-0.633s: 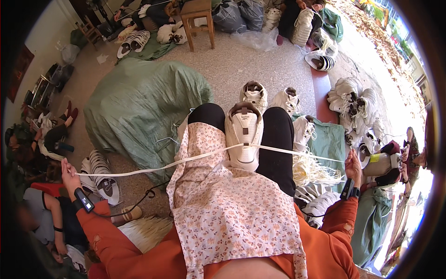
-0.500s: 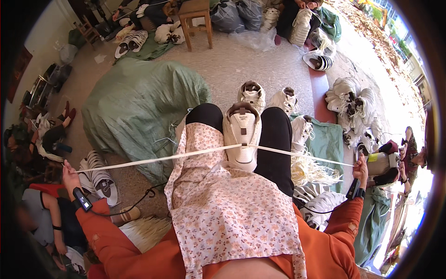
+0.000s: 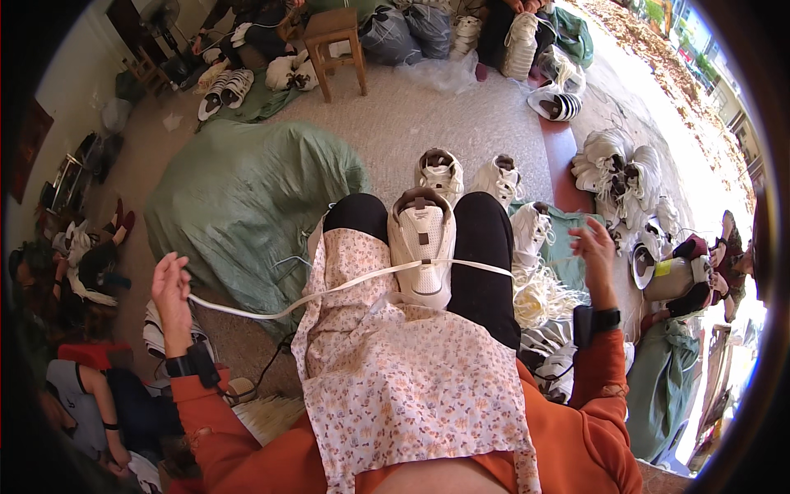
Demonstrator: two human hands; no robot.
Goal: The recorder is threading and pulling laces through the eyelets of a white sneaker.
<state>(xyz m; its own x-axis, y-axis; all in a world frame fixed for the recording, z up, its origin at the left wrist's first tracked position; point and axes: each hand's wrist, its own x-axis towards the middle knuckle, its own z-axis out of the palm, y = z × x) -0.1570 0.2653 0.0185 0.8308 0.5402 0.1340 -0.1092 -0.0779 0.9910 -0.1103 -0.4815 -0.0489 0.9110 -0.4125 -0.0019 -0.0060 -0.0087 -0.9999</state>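
Observation:
A cream sneaker (image 3: 424,235) with a brown lining stands between my knees, heel away from me. A flat white shoelace (image 3: 329,292) runs through the loop on its tongue and hangs slack to both sides. My left hand (image 3: 171,284) is raised at the left with loosely curled fingers. The lace's left end floats beside that hand, seemingly out of the fingers. At the right, my right hand (image 3: 597,251) is up with fingers apart. The lace's right part drops past my knee toward a heap of loose laces (image 3: 543,298), its end hard to make out.
Two more sneakers (image 3: 440,174) (image 3: 499,179) stand beyond my knees. A big green sack (image 3: 247,198) bulges at the left. Piled white shoes (image 3: 625,177) lie at the right. A wooden stool (image 3: 333,45) and other people are farther off.
The lace was stretched taut between both hands and is now slack and sagging. Both hands have come inward and upward, and their fingers have loosened off it.

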